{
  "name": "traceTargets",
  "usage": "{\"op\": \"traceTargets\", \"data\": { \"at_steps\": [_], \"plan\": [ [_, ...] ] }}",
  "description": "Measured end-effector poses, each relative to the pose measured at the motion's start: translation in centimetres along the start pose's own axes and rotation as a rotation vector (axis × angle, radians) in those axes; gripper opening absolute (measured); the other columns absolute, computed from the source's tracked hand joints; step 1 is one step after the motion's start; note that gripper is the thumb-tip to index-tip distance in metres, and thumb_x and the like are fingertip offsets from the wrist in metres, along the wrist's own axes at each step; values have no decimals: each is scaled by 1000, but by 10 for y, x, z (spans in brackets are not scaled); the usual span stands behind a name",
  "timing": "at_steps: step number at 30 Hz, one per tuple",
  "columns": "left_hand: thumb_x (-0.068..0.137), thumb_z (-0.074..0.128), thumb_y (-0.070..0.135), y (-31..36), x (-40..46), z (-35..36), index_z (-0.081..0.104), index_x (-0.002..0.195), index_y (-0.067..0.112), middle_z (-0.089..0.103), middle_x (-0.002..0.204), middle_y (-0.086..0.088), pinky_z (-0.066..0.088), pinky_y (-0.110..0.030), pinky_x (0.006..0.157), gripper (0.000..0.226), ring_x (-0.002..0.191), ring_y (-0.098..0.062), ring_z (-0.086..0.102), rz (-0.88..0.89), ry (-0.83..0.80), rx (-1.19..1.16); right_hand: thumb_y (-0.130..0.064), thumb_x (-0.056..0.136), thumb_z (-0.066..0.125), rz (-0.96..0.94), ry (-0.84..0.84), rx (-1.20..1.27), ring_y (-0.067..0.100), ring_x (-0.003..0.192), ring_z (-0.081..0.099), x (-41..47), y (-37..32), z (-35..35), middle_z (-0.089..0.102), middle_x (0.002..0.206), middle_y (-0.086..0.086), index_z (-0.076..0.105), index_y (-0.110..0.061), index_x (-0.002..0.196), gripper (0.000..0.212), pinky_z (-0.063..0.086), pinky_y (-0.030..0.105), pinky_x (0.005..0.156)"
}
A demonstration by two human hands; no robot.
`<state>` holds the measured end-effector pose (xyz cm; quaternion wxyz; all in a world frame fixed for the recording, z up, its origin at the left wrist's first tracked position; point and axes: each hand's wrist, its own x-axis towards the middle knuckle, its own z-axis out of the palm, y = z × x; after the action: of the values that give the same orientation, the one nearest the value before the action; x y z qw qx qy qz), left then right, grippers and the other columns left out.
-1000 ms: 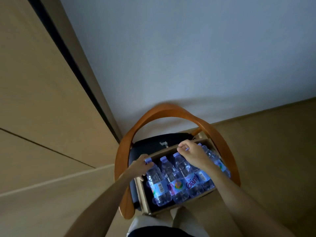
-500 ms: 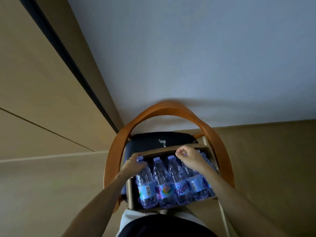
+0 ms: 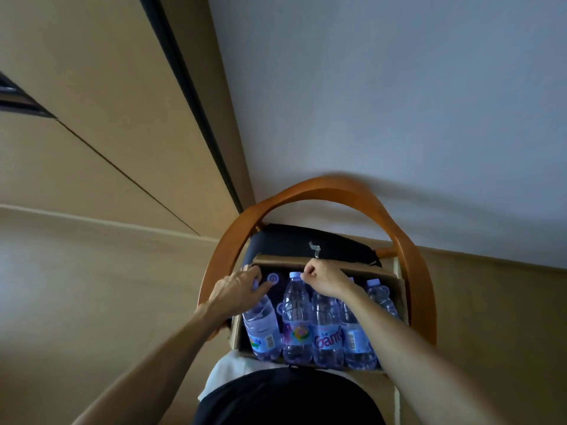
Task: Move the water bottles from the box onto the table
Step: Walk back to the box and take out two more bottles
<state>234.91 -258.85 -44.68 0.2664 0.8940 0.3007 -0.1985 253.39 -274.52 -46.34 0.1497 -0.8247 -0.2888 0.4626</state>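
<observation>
My left hand [image 3: 237, 291] curls round the neck of the leftmost bottle [image 3: 261, 325], fingers wrapped just below its cap. My right hand [image 3: 325, 279] is closed round the top of a bottle further right, though my knuckles hide that cap, so I can't tell how firm the pinch is. Between my hands another bottle [image 3: 296, 317] stands free, its cap showing.

All the bottles are in the cardboard box [image 3: 306, 261], packed shoulder to shoulder, and the box sits on a chair [image 3: 310, 187]; no table is in sight.

They look full, so I expect real weight for their size. The thin ribbed walls should give if squeezed and may be slick, so the stiff neck under the cap ring is my best hold.
</observation>
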Motion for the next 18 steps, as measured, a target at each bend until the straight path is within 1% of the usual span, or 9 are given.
{"op": "traceTargets", "data": {
  "at_steps": [2, 4, 6, 7, 8, 10, 13, 16, 18],
  "plan": [
    [92, 43, 57, -2, -6, 0, 40, 86, 29, 53, 77, 5, 38, -31, 56, 29, 68, -20, 55, 1, 4, 3, -39, 94, 52, -35, -32, -106, 12, 78, 60, 7, -3, 2, 64, 95, -1, 58, -20, 113, 27, 41, 26, 63],
    [93, 45, 51, -4, -10, 0, 45, 94, 25, 61, 83, -1, 46, -33, 63, 27, 73, -25, 60, -27, 13, -24, -41, 95, 50, -96, -91, -212, 18, 105, 59, 13, -5, 4, 61, 122, 4, 51, -22, 133, 42, 44, 29, 83],
    [93, 46, 48, -7, -13, 0, 46, 98, 23, 64, 87, -5, 48, -34, 66, 26, 78, -29, 63, -67, 36, -49, -45, 96, 47, -135, -171, -318, 22, 126, 49, 19, -9, 7, 51, 140, 4, 45, -24, 141, 50, 39, 35, 101],
    [93, 46, 47, -8, -15, 0, 45, 96, 23, 65, 86, -5, 48, -35, 66, 24, 79, -30, 63, -82, 45, -63, -48, 95, 45, -133, -204, -360, 24, 127, 47, 22, -12, 9, 51, 140, 5, 46, -25, 140, 50, 39, 38, 103],
    [94, 46, 46, -8, -17, 1, 43, 94, 25, 64, 85, -5, 49, -35, 66, 22, 78, -30, 63, -90, 51, -77, -50, 95, 44, -125, -224, -384, 26, 123, 50, 24, -15, 10, 54, 135, 5, 51, -25, 134, 47, 41, 41, 99],
    [94, 47, 45, -9, -22, 3, 38, 90, 29, 62, 81, -3, 47, -34, 63, 18, 73, -29, 61, -93, 69, -96, -52, 92, 46, -125, -205, -386, 25, 103, 59, 27, -18, 13, 61, 113, 4, 58, -23, 108, 36, 47, 39, 83],
    [93, 48, 45, -8, -26, 5, 41, 87, 29, 61, 78, -1, 41, -30, 59, 18, 69, -26, 58, -125, 114, -108, -56, 88, 50, -164, -145, -438, 18, 77, 55, 28, -24, 14, 59, 91, -2, 52, -22, 92, 34, 39, 32, 61],
    [92, 47, 46, -7, -28, 7, 41, 79, 28, 60, 76, 0, 39, -29, 57, 22, 67, -25, 57, -166, 127, -109, -60, 85, 49, -215, -110, -525, 19, 76, 55, 25, -28, 14, 60, 87, -3, 49, -23, 88, 37, 40, 33, 64],
    [92, 47, 45, -7, -28, 7, 43, 79, 27, 60, 76, 1, 38, -28, 56, 22, 68, -24, 59, -189, 132, -110, -54, 84, 48, -215, -93, -522, 22, 79, 57, 23, -28, 14, 62, 88, -1, 49, -22, 86, 32, 42, 34, 66]
  ]
}}
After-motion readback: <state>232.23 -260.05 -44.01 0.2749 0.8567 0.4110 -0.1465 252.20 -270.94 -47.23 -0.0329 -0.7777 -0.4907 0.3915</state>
